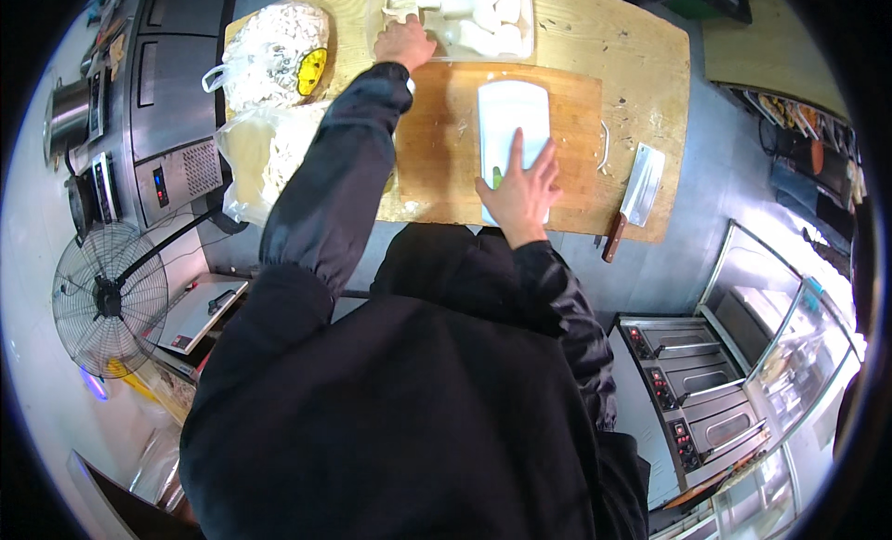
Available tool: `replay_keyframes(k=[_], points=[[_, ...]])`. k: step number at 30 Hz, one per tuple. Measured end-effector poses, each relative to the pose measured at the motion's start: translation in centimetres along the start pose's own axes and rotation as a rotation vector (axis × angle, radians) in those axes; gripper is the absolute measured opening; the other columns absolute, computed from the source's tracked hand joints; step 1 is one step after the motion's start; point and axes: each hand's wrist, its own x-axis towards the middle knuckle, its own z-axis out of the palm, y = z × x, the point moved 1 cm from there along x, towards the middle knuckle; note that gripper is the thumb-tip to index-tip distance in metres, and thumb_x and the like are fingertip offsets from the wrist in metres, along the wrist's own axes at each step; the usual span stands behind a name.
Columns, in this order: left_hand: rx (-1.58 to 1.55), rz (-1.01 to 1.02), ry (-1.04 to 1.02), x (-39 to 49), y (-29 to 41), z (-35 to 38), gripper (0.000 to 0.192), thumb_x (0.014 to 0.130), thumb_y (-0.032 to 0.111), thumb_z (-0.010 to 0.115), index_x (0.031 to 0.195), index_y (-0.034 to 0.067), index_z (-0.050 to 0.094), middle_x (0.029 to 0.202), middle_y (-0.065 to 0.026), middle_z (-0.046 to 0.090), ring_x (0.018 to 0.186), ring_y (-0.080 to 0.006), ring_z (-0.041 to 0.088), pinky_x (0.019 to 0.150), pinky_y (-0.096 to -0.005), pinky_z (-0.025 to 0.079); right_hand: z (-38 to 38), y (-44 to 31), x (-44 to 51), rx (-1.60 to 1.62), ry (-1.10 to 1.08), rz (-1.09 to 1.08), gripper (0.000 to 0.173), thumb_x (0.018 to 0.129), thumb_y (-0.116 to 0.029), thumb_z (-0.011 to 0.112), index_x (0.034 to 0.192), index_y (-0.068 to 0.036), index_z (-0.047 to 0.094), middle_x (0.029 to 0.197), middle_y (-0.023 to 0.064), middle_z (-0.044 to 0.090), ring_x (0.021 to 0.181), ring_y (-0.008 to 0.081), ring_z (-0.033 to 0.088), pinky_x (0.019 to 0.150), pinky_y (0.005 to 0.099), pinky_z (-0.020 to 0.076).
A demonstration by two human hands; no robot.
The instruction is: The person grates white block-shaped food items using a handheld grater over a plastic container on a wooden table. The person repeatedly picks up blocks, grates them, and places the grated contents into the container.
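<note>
My left hand (405,44) reaches over the near edge of a clear plastic tub (446,51) holding several white pieces of food; its fingertips are at the pieces on the left, and whether they grip one is unclear. My right hand (523,195) has its fingers spread over a white plastic slicer board (513,104) with a green part (497,177). This board lies lengthwise on a wooden cutting board (439,149). A small white thing (410,86) shows beside my left wrist, partly hidden by the sleeve.
A cleaver (642,184) lies at the wooden table's (627,45) right, its handle past the near edge. At left are a full plastic bag (275,55) and an open bag (244,156) of pale strips. A fan (108,296) stands left; ovens (697,393) stand lower right.
</note>
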Motion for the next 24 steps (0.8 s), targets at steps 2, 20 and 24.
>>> replay_keyframes(k=[2, 20, 24], points=[[0.052, 0.107, -0.134, 2.5, -1.0, 1.6, 0.056, 0.09, 0.034, 0.074, 0.14, 0.01, 0.063, 0.136, -0.0266, 0.06, 0.121, -0.0462, 0.065, 0.104, -0.0507, 0.054, 1.0, -1.3, 0.6, -0.06, 0.025, 0.014, 0.115, 0.082, -0.053, 0.079, 0.172, -0.024, 0.011, 0.171, 0.0341, 0.004, 0.155, 0.0535, 0.019, 0.111, 0.08, 0.0297], [-1.948, -0.286, -0.201, -17.5, -1.0, -2.3, 0.045, 0.098, 0.001, 0.075, 0.134, 0.006, 0.05, 0.123, -0.0178, 0.067, 0.101, -0.0248, 0.07, 0.088, -0.0361, 0.062, -4.9, 1.3, 1.7, -0.231, 0.097, -0.902, 0.073, 0.075, -0.027, 0.072, 0.142, 0.001, 0.061, 0.149, 0.0274, 0.057, 0.139, 0.0404, 0.055, 0.121, 0.048, 0.0369], [-1.478, -0.174, -0.024, -21.8, 0.9, -0.6, 0.047, 0.091, 0.005, 0.083, 0.128, 0.005, 0.055, 0.112, -0.0103, 0.07, 0.099, -0.0153, 0.069, 0.087, -0.0289, 0.057, -11.2, -0.8, 8.1, 0.032, -0.402, -0.772, 0.077, 0.069, -0.022, 0.071, 0.143, -0.003, 0.062, 0.14, 0.0306, 0.062, 0.128, 0.0396, 0.062, 0.108, 0.0428, 0.0485]])
